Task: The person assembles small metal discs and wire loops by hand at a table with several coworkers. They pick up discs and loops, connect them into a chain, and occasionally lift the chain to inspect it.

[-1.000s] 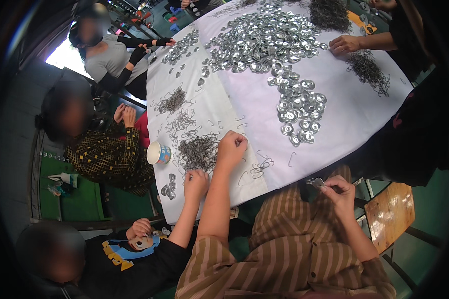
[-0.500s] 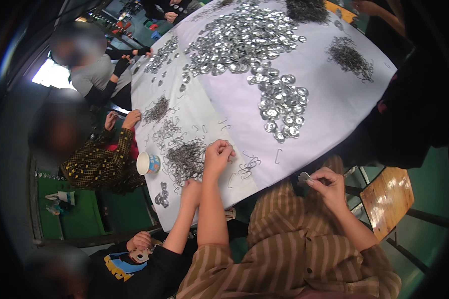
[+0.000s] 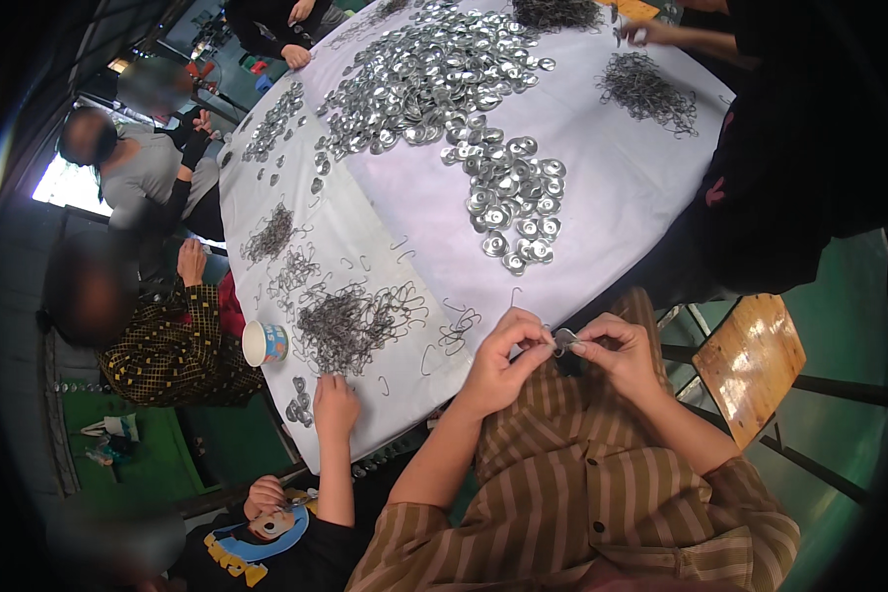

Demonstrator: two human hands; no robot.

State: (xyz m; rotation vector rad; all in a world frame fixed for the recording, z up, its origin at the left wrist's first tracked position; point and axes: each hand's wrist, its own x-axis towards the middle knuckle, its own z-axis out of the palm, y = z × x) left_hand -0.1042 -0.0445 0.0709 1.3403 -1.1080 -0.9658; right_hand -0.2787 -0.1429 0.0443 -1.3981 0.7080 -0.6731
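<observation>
In front of my lap, just off the table's near edge, my two hands meet. My right hand (image 3: 620,357) is closed, pinching a small round silver metal disc (image 3: 564,340) between thumb and fingers. Against the disc's other side, my left hand (image 3: 508,363) is also closed, thumb and fingertips pressed together. Whatever it grips is thin and mostly hidden by the fingers. Nearest to my left hand on the white-covered table (image 3: 523,306) lie a few loose wire hooks (image 3: 457,329). Farther left is a tangled heap of dark wire hooks (image 3: 337,331).
A large heap of silver discs (image 3: 434,84) spreads toward me. A paper cup (image 3: 264,342) stands at the left edge beside a few discs (image 3: 299,403). A co-worker's hand (image 3: 336,400) rests near the hooks; others work around the table. A wooden stool (image 3: 750,365) is at right.
My left hand has left the table by the hooks and come right to meet my right hand at the disc. The view has shifted, moving the table leftward in the picture.
</observation>
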